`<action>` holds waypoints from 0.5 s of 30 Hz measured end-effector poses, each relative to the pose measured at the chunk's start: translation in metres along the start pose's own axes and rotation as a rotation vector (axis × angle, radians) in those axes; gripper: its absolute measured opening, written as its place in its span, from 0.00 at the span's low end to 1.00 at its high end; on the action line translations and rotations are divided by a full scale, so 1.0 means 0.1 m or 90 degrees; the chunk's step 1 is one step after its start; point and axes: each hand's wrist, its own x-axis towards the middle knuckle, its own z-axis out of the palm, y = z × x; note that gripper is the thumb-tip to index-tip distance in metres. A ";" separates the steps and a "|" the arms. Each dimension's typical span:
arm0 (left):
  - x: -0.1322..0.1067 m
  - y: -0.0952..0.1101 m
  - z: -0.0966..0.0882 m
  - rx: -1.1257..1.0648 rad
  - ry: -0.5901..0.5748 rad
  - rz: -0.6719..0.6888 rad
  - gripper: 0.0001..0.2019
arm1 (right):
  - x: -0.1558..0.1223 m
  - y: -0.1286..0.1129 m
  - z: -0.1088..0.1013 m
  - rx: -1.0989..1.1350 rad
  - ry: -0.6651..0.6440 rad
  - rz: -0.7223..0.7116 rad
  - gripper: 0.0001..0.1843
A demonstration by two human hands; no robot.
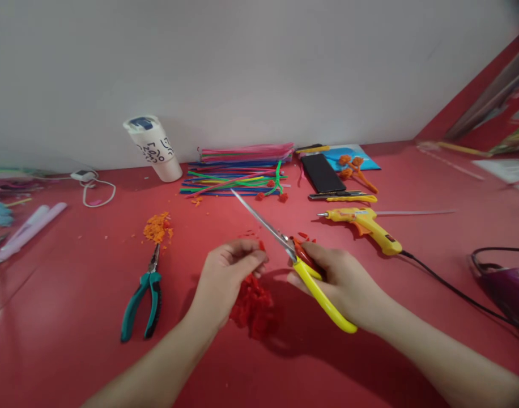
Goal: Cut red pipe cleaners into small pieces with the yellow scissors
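The left hand [232, 275] pinches a small red piece [262, 246] between the thumb and the fingers, above the middle of the red table [89, 266]. Just below this hand is a loose heap of soft red scraps [254, 309]. The right hand [342, 277] is curled around a pair of metal-bladed scissors with yellow handles [300, 267]. The blades point to the far left and pass near the left fingertips; I cannot tell how wide they are parted. Some small red bits [302, 235] are just beyond the right hand.

To the left of the hands lie teal and black pliers [152, 276], and their metal tips reach a small pile of orange scraps [156, 228]. Toward the wall, many thin sticks of pink, blue and green [238, 180] lie in bundles, with a green branched stem with red ends [279, 178] on their right part. A white tumbler with black marks [155, 150] is at the left of these bundles. On the right side are a black phone [323, 173], an orange branched piece with round heads [353, 165], a yellow-handled cutter [347, 198] and a yellow glue gun [361, 220] with a black cord.
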 end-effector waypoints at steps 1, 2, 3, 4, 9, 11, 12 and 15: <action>0.02 0.01 -0.02 -0.036 0.023 0.018 0.03 | -0.01 0.03 -0.01 -0.081 -0.001 -0.007 0.13; 0.04 0.02 -0.04 -0.066 0.039 0.033 0.04 | -0.03 0.07 -0.02 -0.151 -0.011 -0.017 0.13; 0.05 0.03 -0.06 -0.089 0.049 0.045 0.04 | -0.04 0.10 -0.01 -0.210 -0.019 -0.031 0.13; 0.06 0.04 -0.08 -0.107 0.054 0.054 0.03 | -0.05 0.12 -0.01 -0.259 -0.022 -0.048 0.13; 0.08 0.06 -0.11 -0.146 0.055 0.081 0.01 | -0.07 0.20 0.06 -0.410 0.007 -0.120 0.13; 0.07 0.06 -0.11 -0.150 0.050 0.084 0.02 | -0.06 0.21 0.07 -0.434 0.019 -0.138 0.13; 0.07 0.06 -0.11 -0.152 0.049 0.084 0.02 | -0.06 0.22 0.07 -0.440 0.023 -0.145 0.12; 0.07 0.06 -0.11 -0.168 0.045 0.077 0.01 | -0.07 0.23 0.08 -0.446 0.023 -0.158 0.12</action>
